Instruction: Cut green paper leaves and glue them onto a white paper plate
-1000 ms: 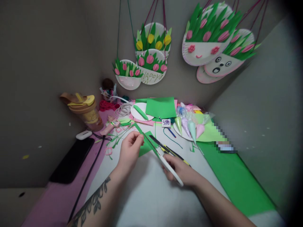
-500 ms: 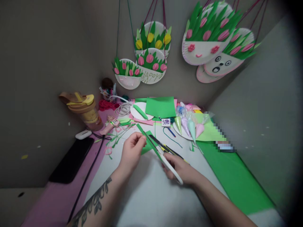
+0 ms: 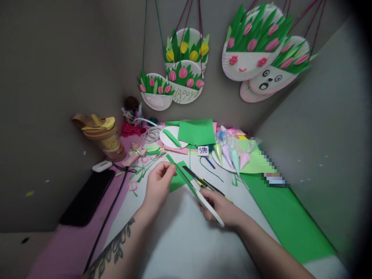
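My left hand pinches a narrow green paper strip between thumb and fingers. The strip slants down to the right, alongside the blades of a pair of white-handled scissors. Those scissors are in my right hand, whose fingers are wrapped at the handles. Whether the blades are touching the paper, I cannot tell. Beneath the hands a wider green paper piece lies on the white table sheet. Black and yellow tools, perhaps cutters, lie just behind the scissors and are partly covered.
Ahead, green paper overlaps a white paper plate. Several filled piping bags lie to its right. Leftward are a glue gun, a lidded cup and a black tablet-like slab. Decorated plates hang above.
My left hand has shifted slightly left and down with the strip. My right hand and the scissors are almost where they were. The whole view has shifted a little.
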`<state>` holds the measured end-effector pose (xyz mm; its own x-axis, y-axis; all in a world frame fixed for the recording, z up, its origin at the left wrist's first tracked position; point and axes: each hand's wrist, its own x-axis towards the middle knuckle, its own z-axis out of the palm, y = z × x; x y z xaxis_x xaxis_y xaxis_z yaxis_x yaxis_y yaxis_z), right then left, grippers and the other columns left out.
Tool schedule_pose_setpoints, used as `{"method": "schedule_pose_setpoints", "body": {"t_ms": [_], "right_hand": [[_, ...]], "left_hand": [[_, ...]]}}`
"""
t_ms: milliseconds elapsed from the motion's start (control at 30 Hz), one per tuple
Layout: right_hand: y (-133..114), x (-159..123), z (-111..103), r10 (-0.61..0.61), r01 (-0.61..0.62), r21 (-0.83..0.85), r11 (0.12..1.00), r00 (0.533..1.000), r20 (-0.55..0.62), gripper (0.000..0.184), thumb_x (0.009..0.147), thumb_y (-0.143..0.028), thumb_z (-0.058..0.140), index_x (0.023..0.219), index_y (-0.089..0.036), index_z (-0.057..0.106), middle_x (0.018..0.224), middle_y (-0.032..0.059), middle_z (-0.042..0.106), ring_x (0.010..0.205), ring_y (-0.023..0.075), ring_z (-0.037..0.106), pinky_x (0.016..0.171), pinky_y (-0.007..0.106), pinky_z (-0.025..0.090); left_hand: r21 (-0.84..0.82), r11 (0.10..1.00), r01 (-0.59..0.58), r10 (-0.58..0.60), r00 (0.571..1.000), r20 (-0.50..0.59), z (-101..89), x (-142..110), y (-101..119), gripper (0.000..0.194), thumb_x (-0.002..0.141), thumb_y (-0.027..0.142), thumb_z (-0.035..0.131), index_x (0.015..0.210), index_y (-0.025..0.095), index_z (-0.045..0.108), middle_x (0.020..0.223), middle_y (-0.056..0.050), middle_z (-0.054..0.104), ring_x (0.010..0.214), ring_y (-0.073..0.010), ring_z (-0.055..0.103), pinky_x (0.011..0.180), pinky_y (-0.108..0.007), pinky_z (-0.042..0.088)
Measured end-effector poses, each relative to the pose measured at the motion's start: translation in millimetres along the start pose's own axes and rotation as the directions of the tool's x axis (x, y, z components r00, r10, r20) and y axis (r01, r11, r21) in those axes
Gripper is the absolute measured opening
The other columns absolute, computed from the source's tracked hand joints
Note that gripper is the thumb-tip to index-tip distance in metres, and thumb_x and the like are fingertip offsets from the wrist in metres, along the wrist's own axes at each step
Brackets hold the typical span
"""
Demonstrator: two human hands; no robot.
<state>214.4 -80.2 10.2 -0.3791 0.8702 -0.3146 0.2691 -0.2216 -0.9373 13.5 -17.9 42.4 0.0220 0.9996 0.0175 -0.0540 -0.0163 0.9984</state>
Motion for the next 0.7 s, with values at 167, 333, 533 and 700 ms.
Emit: {"method": "schedule_pose_setpoints", "body": {"t_ms": [167, 333, 533, 700], "right_hand": [[-7.3, -0.6, -0.2, -0.006, 0.006, 0.029, 1.0, 1.0, 0.008, 0.024, 0.052, -0.01, 0.057, 0.069, -0.021, 0.044, 0.061, -0.0078, 0.048, 0.056, 0.0087, 0.041, 0.049, 0.02, 0.031], [-7.7, 0.4, 0.8, -0.003, 0.003, -0.011, 1.0, 1.0, 0.004, 0.022, 0.052, -0.01, 0.056, 0.068, -0.021, 0.045, 0.061, -0.0075, 0.049, 0.056, 0.0092, 0.043, 0.05, 0.02, 0.032], [-3.4, 1.8, 0.6, -0.01, 0.01, -0.011, 1.0, 1.0, 0.0, 0.021, 0.054, -0.01, 0.056, 0.069, -0.021, 0.045, 0.061, -0.0069, 0.051, 0.056, 0.0103, 0.047, 0.051, 0.021, 0.036], [0.7, 2.5, 0.5, -0.011, 0.01, -0.024, 1.0, 1.0, -0.017, 0.021, 0.055, -0.01, 0.057, 0.069, -0.021, 0.045, 0.062, -0.0068, 0.052, 0.056, 0.0102, 0.047, 0.051, 0.021, 0.037]], "left_hand": [[0.041, 0.999, 0.001, -0.003, 0.999, 0.041, 3.3, -3.8, 3.4, 0.021, 0.08, 0.031, 0.058, 0.066, 0.017, 0.055, 0.055, 0.006, 0.043, 0.048, -0.0067, 0.03, 0.047, -0.021, 0.024], [0.03, 1.0, 0.004, -0.005, 0.999, 0.053, 4.3, -4.9, 4.1, 0.021, 0.08, 0.032, 0.058, 0.065, 0.017, 0.054, 0.054, 0.006, 0.042, 0.049, -0.0069, 0.031, 0.048, -0.021, 0.025], [0.024, 1.0, 0.019, -0.021, 0.998, 0.058, 3.9, -5.5, 4.5, 0.022, 0.08, 0.033, 0.059, 0.066, 0.017, 0.054, 0.054, 0.007, 0.041, 0.048, -0.0067, 0.029, 0.048, -0.021, 0.025], [0.015, 0.999, 0.034, -0.035, 0.999, 0.038, 4.3, -5.1, 3.9, 0.02, 0.079, 0.034, 0.058, 0.068, 0.018, 0.055, 0.054, 0.007, 0.042, 0.047, -0.0069, 0.029, 0.047, -0.021, 0.025]]}}
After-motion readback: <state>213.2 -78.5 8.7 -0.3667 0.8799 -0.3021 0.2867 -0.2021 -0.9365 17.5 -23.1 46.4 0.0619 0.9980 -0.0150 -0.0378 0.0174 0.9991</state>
